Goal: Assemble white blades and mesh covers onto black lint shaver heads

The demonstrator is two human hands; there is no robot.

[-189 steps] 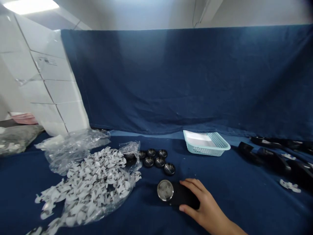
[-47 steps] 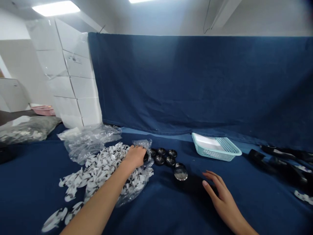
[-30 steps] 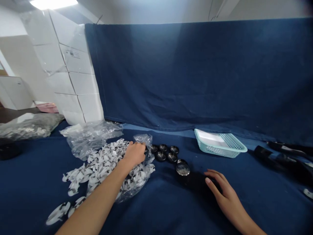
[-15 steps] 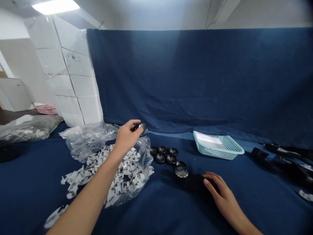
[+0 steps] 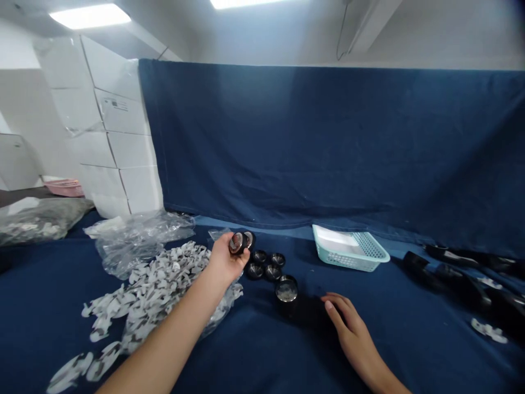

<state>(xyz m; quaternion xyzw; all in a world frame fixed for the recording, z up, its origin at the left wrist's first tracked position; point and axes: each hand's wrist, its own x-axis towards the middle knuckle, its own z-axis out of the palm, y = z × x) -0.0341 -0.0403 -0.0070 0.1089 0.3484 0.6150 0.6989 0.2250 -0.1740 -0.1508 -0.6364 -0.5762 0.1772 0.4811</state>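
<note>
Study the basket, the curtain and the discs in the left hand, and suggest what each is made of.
Basket: probably plastic, satin pale blue, with regular holes.
Curtain: matt cloth, judging by its soft folds.
Discs: shiny, perforated faces suggest metal; black rims may be plastic.

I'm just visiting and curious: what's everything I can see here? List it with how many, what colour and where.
Mesh-faced round parts: two, black and metallic, in left hand
Round cups: at least five, black, centre
Device with metal disc: one, black, by right hand
Small plastic pieces: uncountable, white, left pile; a few far right
Clear plastic: several sheets or bags, around pile
Filled bag: one, greyish, far left
Baskets: one pale blue holding white paper, one pink at back left
Long parts: several, black, right
Boxes: stack, white, left
Cloth: dark blue, back and tabletop
Ceiling lights: two, white
Left hand, right hand: bare
</note>
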